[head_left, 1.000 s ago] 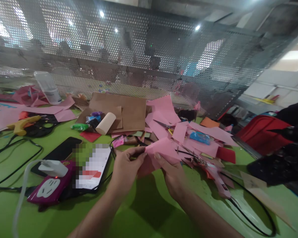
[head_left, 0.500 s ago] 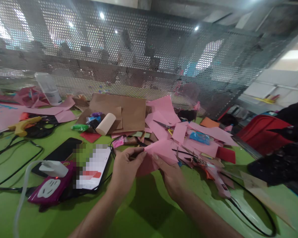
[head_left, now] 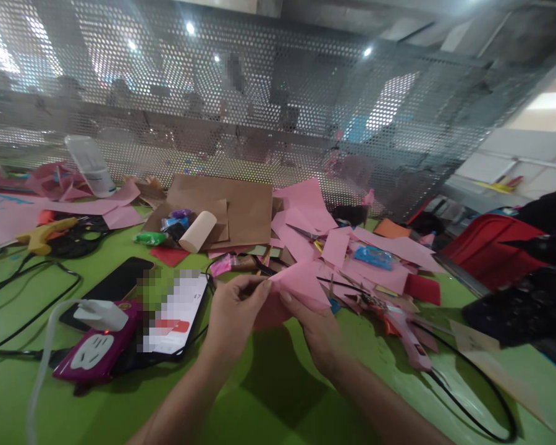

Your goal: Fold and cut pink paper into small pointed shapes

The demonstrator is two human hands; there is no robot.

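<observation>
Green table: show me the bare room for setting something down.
Bare table shows between left forearm and right forearm, below the held pink sheet; on the near side of purple power strip, beside left forearm; and between right forearm and pink corded tool. Crowded: the far side, with pink scraps and brown cardboard.

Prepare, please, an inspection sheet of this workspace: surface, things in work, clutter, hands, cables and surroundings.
Surface: green table, with a dark shadow at front centre.
Things in work: pink sheet, held above the table.
Clutter: brown cardboard, pink scraps, yellow glue gun, black phone, lit phone.
Hands: left hand pinches the sheet's left edge; right hand grips its lower right.
Cables: white cable beside purple socket block; black cord on pink corded tool.
Surroundings: perforated screen behind; red chair at right.
</observation>
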